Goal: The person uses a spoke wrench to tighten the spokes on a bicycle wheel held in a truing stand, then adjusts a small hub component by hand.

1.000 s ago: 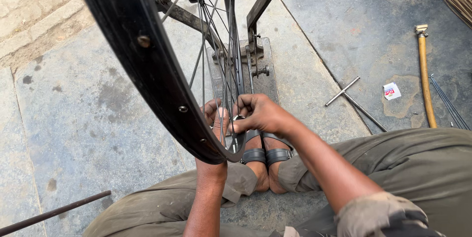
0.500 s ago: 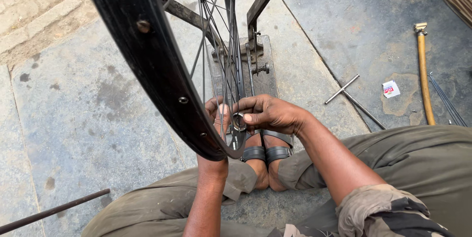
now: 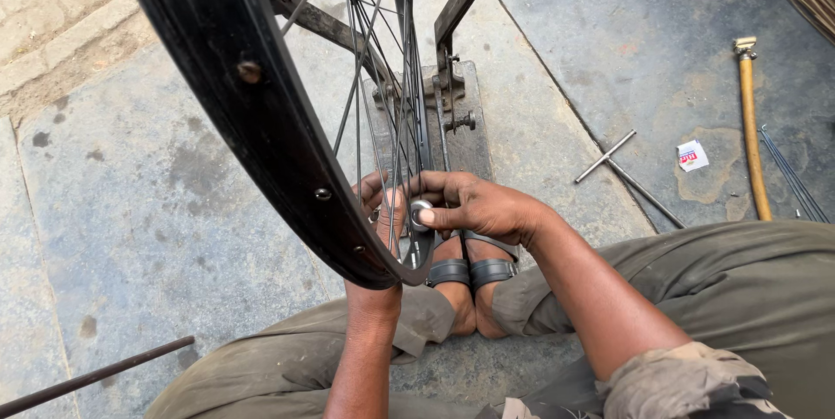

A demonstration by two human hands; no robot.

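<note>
A small round spoke key (image 3: 420, 213) was pinched in the grip of the right hand (image 3: 483, 208) at the spokes (image 3: 383, 97), just inside the lowest part of the black wheel rim (image 3: 261, 115). The left hand (image 3: 380, 202) was closed around the same spokes from behind the rim. The wheel was mounted by its axle in a truing stand (image 3: 452, 80), so mounting was judged done and spoke adjustment in progress; how many spokes remained could not be told. The rim bottom was near the sandalled feet (image 3: 470, 276). Open stone floor (image 3: 130, 210) lay to the left; a T-handled wrench (image 3: 622, 167) and yellow-handled tool (image 3: 752, 132) lay well apart on the right.
</note>
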